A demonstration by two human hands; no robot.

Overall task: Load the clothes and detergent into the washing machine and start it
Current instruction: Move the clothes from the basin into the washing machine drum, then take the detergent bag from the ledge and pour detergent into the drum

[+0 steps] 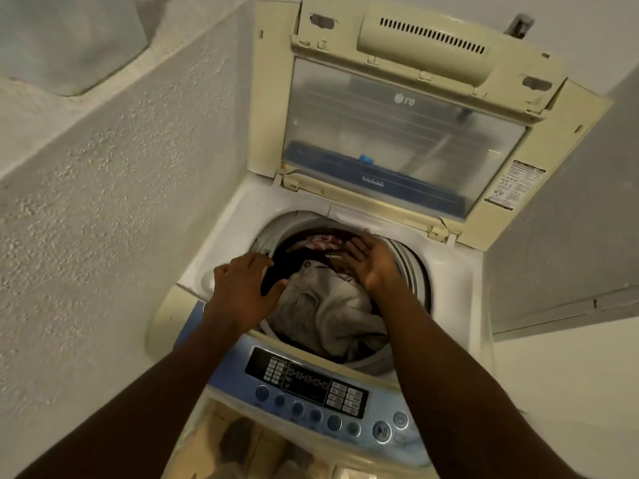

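Observation:
A top-loading washing machine [221, 257] stands below me with its lid [408, 133] raised upright. The drum holds a pile of clothes: a beige garment [325, 305] on top, a dark one at the left and a red-and-white one [323, 242] at the back. My left hand [242, 288] rests over the drum's left rim, fingers curled on the dark garment. Over the right side of the pile lies my right hand [373, 261], flat with fingers spread, pressing the clothes. No detergent is in view.
The blue control panel [311, 385] with round buttons runs along the machine's front edge, under my forearms. A rough plastered wall [103, 202] stands close on the left, and a pale panel [560, 236] on the right.

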